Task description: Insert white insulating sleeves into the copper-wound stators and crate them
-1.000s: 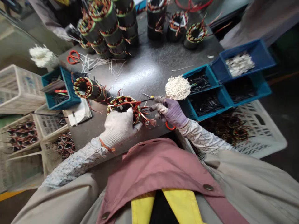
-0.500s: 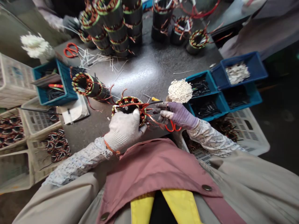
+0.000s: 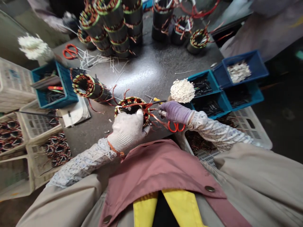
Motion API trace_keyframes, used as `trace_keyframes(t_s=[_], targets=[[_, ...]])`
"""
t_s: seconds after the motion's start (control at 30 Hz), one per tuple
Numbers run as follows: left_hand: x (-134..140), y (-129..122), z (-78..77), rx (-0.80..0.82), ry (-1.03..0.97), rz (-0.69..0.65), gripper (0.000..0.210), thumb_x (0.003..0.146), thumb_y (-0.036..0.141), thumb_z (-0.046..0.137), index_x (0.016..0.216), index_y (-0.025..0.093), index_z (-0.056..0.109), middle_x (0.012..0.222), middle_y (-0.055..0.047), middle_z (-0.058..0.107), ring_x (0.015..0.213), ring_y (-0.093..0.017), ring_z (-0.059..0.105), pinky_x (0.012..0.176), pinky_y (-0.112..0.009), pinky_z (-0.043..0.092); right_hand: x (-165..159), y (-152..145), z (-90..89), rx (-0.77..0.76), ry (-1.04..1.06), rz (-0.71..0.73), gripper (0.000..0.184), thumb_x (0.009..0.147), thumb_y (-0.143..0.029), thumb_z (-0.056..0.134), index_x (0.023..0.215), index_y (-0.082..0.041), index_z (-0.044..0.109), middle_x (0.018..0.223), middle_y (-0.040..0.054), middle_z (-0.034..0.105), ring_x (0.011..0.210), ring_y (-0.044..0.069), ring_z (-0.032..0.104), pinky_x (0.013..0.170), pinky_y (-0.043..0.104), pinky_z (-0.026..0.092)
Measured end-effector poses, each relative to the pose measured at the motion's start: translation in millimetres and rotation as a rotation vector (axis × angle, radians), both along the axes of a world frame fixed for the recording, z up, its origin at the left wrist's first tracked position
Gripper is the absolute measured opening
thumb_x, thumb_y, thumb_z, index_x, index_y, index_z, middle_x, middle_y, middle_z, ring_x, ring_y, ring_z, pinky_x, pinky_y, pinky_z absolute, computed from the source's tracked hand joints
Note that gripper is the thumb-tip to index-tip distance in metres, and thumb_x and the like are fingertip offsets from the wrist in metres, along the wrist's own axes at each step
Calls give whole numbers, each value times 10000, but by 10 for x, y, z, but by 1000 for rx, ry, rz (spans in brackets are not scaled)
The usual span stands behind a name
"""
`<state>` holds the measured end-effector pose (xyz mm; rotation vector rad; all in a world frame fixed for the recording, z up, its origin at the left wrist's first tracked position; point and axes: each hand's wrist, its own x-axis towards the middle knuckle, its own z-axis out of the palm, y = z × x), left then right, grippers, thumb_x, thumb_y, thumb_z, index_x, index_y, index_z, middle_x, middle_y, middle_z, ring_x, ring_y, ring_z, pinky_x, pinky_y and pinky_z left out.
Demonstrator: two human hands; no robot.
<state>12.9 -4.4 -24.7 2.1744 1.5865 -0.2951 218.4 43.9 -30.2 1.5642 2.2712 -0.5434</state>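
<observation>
A motor stator [image 3: 131, 100] with copper windings and greenish edging sits on the table near its front edge. My left hand [image 3: 127, 128], in a white knit glove, is wrapped over the near side of it, thumb at the rim, hiding that wall. Red and copper lead wires [image 3: 155, 117] trail from the stator to the right. In a purple glove, my right hand [image 3: 177, 112] has its fingers closed on the wire ends. A black sleeve [image 3: 161, 102] is on a lead above those fingers. Red-handled scissors [image 3: 176, 126] lie just below the right hand.
Stacked stators [image 3: 115, 28] stand at the back, another pair [image 3: 91, 88] lies at left. A white bundle of thin sticks [image 3: 182, 90] and blue bins [image 3: 213, 104] with black sleeves are at right. A co-worker's gloved hand [image 3: 69, 22] shows at top left.
My right hand has closed its fingers and turned, drawing the leads out to the right. The black sleeve now points clear of the fingers. My left hand keeps its hold on the stator.
</observation>
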Motion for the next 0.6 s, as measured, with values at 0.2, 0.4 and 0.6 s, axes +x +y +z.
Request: trace_keyframes(t_s=[0.2, 0.4, 0.6], targets=[[6, 3, 9, 16, -5, -3, 581, 851, 614, 502, 1240, 191, 585, 973, -155, 730, 947, -339, 706, 841, -408, 523, -138, 8, 117, 3, -124, 20, 180, 912, -210, 596, 872, -163, 766, 796, 75, 746, 714, 181, 652, 680, 270, 446], [3, 7, -24, 34, -17, -6, 562, 837, 627, 516, 1195, 201, 592, 948, -153, 725, 944, -352, 701, 822, -417, 527, -347, 29, 359, -42, -291, 92, 214, 882, -61, 584, 958, -115, 776, 901, 151, 762, 851, 250, 714, 719, 302, 481], [24, 13, -16, -23, -43, 14, 565, 846, 617, 515, 1221, 199, 580, 1020, -167, 716, 999, -350, 683, 866, -422, 515, -300, 38, 341, -63, -263, 120, 227, 932, -216, 620, 1069, -96, 756, 1000, 166, 763, 901, 264, 716, 798, 311, 509]])
